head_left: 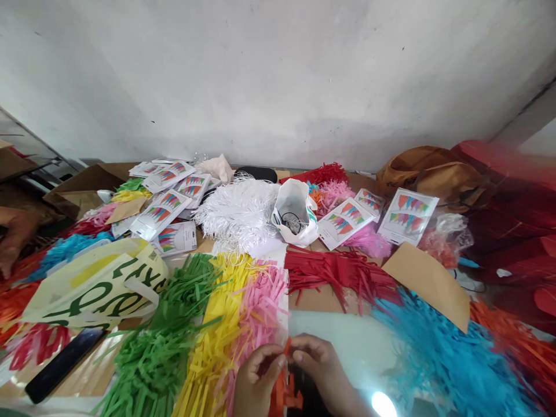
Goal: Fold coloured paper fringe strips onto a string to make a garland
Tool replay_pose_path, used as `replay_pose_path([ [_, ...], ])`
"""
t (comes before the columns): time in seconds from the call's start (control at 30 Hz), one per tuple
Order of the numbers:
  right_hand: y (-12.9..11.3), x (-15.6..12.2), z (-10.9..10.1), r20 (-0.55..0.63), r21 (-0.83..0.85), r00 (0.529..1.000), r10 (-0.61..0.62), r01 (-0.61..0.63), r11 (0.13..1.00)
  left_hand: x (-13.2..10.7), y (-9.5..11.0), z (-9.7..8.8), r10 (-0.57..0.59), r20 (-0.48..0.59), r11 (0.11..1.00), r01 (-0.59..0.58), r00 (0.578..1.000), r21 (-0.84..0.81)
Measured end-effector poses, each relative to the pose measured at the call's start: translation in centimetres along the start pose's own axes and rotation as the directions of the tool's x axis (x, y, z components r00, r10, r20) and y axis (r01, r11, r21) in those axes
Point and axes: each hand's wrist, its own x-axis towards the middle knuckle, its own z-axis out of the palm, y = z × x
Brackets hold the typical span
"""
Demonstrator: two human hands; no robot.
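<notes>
A: Head view. Where are the hands?

B: Near edge, centre. Left hand (256, 376) and right hand (319, 365) sit close together, both on an orange paper fringe (284, 385).

A: Finger state?

B: Fingertips of both hands pinched together on it. The fringe hangs between the hands and runs off the bottom of the frame.

A: Room to move?

B: Right side, yes: a bare patch of glossy white sheet (343, 341) lies between the right hand and a blue paper fringe (447, 359). Left side is tight: a pink paper fringe (256, 313) sits just beside the left hand, then a yellow paper fringe (212, 330) and a green paper fringe (147, 359) in a row.

A: Far side?

B: A red paper fringe (339, 275) lies along the sheet's far edge. Beyond it are packs of pennant bunting (351, 223), a white paper plume (237, 214) and a white plastic bag (295, 214), all below a white wall (278, 75).

A: Anyone else?

B: A co-worker's hand (15, 237), cut by the left frame edge, well apart.
</notes>
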Motion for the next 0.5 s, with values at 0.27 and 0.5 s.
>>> replay_pose_path([
  [0.27,-0.1,0.0,0.0,-0.1,-0.268,0.986,-0.136,0.105,0.958,-0.3,0.3,0.5,0.091,0.005,0.996,-0.091,0.996,0.0],
  [0.5,0.7,0.2,0.3,-0.039,-0.409,0.961,-0.274,0.235,0.882,-0.7,-1.0,0.7,0.078,-0.044,0.997,-0.079,0.996,-0.009],
])
